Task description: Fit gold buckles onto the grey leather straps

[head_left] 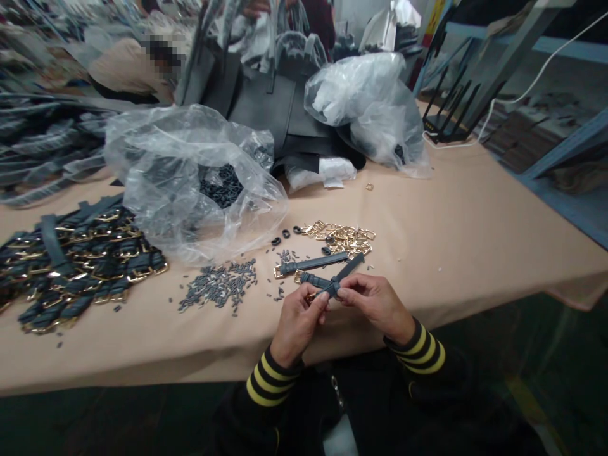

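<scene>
My left hand (298, 320) and my right hand (380, 305) meet near the table's front edge, both closed on a dark strap (351, 268). Thumbs and fingertips pinch it where it crosses over itself, and its free end points up and away to the right. Fingers hide part of the held end. Just beyond lies a finished-looking buckled strap (316, 263) with a gold buckle at its left end. A second buckled strap (313, 278) rests closer, partly behind my fingers. Loose gold buckles (349, 239) are heaped behind these, with several black strap loops (285, 234) beside them.
Small dark tube-like pieces (221, 285) are scattered left of my hands. A pile of buckled straps (85, 266) covers the table's left. Clear plastic bags (190, 183), dark bag panels (263, 101) and a router (449, 126) stand behind. Another person bends at the far left.
</scene>
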`<control>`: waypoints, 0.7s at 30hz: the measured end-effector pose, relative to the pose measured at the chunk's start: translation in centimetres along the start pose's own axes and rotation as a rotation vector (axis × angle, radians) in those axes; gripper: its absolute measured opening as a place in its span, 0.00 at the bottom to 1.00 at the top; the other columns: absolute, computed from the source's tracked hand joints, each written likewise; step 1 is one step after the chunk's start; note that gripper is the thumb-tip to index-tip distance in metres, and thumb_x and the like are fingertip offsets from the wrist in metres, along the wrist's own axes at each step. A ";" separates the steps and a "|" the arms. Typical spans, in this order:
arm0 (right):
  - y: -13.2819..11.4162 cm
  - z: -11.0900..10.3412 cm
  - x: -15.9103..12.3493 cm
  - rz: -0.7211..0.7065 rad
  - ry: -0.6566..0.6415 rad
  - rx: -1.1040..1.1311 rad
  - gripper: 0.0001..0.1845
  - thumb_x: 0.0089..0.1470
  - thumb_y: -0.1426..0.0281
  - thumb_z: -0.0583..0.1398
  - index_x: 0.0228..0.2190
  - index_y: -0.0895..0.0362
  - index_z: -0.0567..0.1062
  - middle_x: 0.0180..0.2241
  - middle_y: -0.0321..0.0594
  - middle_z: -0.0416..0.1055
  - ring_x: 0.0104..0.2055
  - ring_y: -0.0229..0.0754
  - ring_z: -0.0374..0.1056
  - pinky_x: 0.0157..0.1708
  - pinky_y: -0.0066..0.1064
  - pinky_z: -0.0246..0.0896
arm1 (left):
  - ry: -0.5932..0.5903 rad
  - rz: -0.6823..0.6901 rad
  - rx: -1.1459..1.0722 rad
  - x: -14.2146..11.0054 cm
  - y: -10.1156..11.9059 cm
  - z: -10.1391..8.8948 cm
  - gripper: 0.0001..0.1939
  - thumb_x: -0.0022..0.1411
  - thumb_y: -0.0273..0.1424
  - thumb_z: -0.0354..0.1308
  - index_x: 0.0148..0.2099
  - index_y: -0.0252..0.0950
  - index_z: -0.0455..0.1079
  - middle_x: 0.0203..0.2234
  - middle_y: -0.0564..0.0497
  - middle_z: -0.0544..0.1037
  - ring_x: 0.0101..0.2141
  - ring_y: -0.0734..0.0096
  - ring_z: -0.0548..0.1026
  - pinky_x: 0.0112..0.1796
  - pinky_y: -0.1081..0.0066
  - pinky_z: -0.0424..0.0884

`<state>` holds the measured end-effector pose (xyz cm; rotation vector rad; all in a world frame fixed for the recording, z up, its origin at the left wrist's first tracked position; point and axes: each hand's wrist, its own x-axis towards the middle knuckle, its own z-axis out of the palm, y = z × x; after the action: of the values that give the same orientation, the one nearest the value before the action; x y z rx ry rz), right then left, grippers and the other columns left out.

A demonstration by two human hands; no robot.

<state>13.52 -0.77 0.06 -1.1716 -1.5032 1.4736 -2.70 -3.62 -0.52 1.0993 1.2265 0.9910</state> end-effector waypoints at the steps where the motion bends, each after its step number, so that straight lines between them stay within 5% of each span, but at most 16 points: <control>1: 0.1 0.0 -0.1 0.019 -0.001 0.051 0.11 0.47 0.64 0.60 0.25 0.61 0.72 0.23 0.36 0.68 0.26 0.36 0.63 0.28 0.28 0.61 | -0.006 0.004 0.003 -0.1 0.0 0.0 0.12 0.56 0.37 0.54 0.29 0.34 0.62 0.17 0.56 0.68 0.17 0.80 0.62 0.20 0.77 0.56; 11: 0.3 0.4 -0.4 -0.018 0.032 0.190 0.10 0.43 0.68 0.64 0.27 0.60 0.70 0.25 0.34 0.67 0.28 0.35 0.64 0.30 0.27 0.60 | 0.098 0.051 0.005 -1.0 0.3 1.7 0.10 0.58 0.36 0.52 0.30 0.34 0.62 0.18 0.57 0.66 0.17 0.82 0.61 0.21 0.77 0.58; 16: -0.1 0.3 -0.5 -0.041 -0.029 0.100 0.10 0.43 0.69 0.63 0.31 0.59 0.72 0.27 0.36 0.70 0.31 0.37 0.66 0.33 0.29 0.62 | 0.009 0.074 0.150 -1.2 0.5 1.4 0.10 0.60 0.34 0.51 0.30 0.33 0.63 0.15 0.59 0.64 0.17 0.82 0.62 0.22 0.78 0.60; 21: -0.5 -0.2 -0.4 -0.020 -0.101 0.160 0.10 0.45 0.68 0.63 0.32 0.60 0.73 0.25 0.36 0.71 0.28 0.36 0.67 0.31 0.29 0.63 | -0.109 0.082 0.096 -1.4 1.1 1.1 0.12 0.63 0.35 0.44 0.40 0.33 0.63 0.26 0.52 0.71 0.20 0.78 0.69 0.21 0.75 0.66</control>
<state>13.81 -1.08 0.63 -0.9983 -1.4298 1.6287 -1.69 -4.84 0.82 1.2710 1.1587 0.9290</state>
